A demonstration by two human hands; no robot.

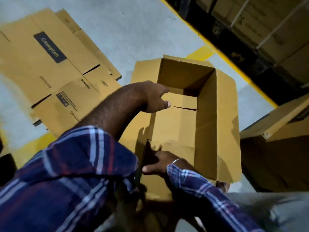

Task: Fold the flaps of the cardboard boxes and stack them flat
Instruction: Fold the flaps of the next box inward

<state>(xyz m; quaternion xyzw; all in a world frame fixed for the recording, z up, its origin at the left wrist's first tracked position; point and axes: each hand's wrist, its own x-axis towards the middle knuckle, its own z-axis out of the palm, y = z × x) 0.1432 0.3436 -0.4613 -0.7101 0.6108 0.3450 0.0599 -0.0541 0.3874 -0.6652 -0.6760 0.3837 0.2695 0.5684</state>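
Observation:
An open, upright cardboard box (217,128) stands on the floor in the middle, its top flaps spread outward. My left hand (154,96) reaches over the box's left rim, with the fingers and thumb apart and pointing into the box. My right hand (159,162) rests with spread fingers against the near-left corner of the box, beside a dark gap between two flaps. A pile of flattened cardboard boxes (55,67) printed with "Crompton" lies on the floor to the left.
Closed cartons (274,148) stand close on the right. Dark shelving with more cartons (260,30) runs along the far right behind a yellow floor line (234,64). Grey concrete floor (133,30) lies beyond the box.

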